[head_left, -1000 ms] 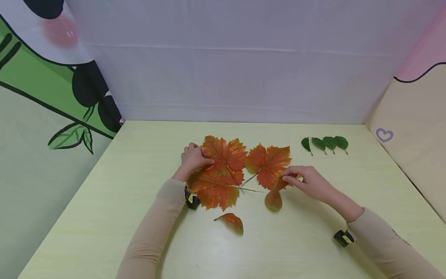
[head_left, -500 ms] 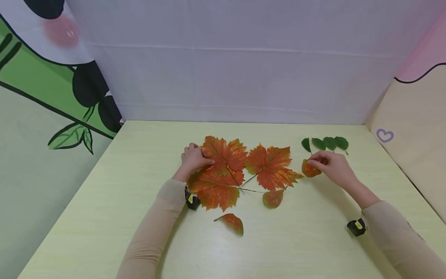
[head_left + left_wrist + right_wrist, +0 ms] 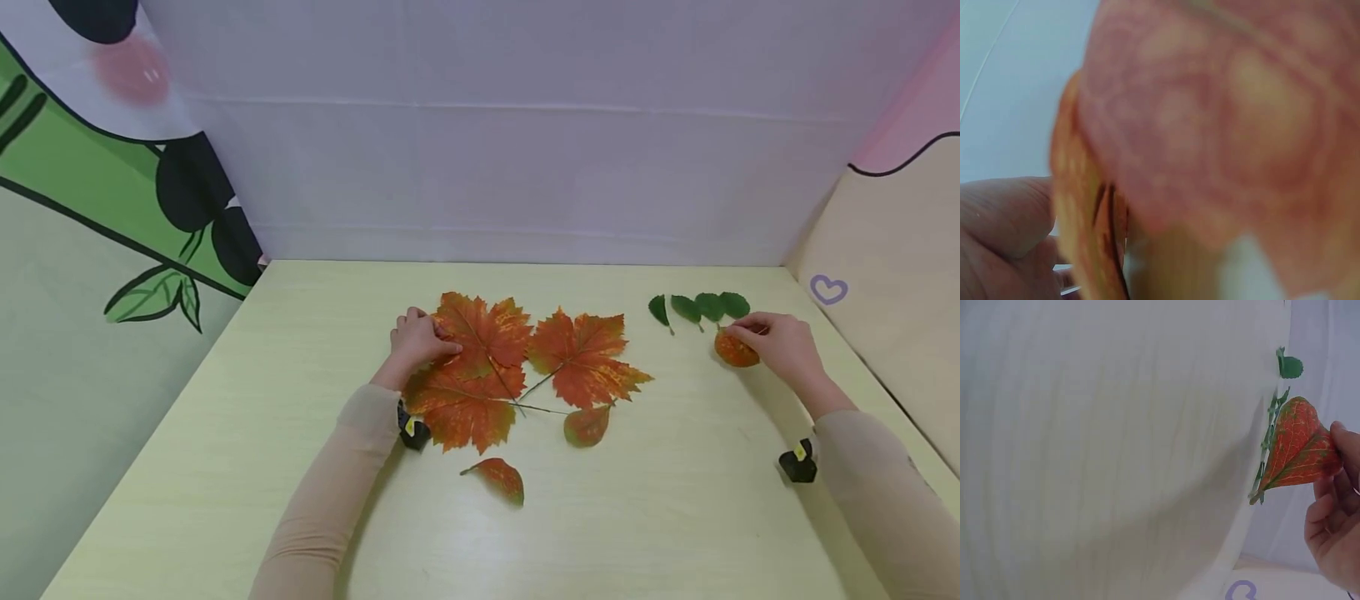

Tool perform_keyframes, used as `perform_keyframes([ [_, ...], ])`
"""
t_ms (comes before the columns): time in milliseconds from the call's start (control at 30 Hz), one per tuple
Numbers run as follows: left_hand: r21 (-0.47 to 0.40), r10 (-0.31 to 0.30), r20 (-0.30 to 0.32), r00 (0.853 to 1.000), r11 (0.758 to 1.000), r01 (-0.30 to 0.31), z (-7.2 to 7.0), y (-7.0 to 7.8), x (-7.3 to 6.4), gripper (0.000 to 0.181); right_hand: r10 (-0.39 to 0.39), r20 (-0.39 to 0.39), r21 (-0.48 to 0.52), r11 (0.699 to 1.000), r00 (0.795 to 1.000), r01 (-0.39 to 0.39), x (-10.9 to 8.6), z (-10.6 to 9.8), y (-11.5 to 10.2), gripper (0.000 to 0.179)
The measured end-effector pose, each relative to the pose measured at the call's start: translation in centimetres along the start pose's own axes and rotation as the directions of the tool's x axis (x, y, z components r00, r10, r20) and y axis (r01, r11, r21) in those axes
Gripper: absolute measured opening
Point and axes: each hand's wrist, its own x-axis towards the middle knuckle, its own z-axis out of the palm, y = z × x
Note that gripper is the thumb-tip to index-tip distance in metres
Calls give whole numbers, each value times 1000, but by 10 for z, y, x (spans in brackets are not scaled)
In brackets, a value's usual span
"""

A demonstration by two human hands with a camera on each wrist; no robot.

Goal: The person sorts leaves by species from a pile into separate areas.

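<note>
At the left of the large orange lobed leaves, my left hand (image 3: 422,342) holds the edge of the upper large leaf (image 3: 487,329), thumb on top. In the left wrist view the blurred leaf surface (image 3: 1210,125) fills much of the picture beside the thumb. My right hand (image 3: 783,346) pinches a small orange leaf (image 3: 737,348), just in front of several small green leaves (image 3: 709,307). Red with pale veins, that small orange leaf (image 3: 1300,447) shows its face in the right wrist view, its tip partly covering the green ones.
A second large leaf (image 3: 465,412) overlaps the first, and a third large leaf (image 3: 581,354) lies to their right. Two small orange leaves, one below the third (image 3: 587,427) and another small leaf (image 3: 501,481) nearer the front, lie on the pale table (image 3: 637,525). A wall stands behind.
My right hand has lifted the small orange leaf from beside the third large leaf and carried it right and back toward the green leaves. The left hand has stayed still.
</note>
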Motion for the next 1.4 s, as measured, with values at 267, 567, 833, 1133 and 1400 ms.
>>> perform_keyframes([
  [267,-13,1,8,1000,1000,-1,-1,0,0,38,106,31,-51,993,994,-105,8,-5,16,49],
  [567,-11,3,9,1000,1000,-2,-2,3,-1,38,189,39,-70,980,981,-186,13,-6,33,58],
  [833,-3,-4,7,1000,1000,4,-1,1,1,38,161,21,-132,979,987,-156,6,-14,28,51],
  [1133,-3,2,9,1000,1000,-2,0,-2,2,38,-63,12,-108,992,998,64,-17,3,-9,33],
  [1400,-3,12,4,1000,1000,-12,0,-2,1,37,-280,51,-60,957,959,283,-39,35,-59,17],
])
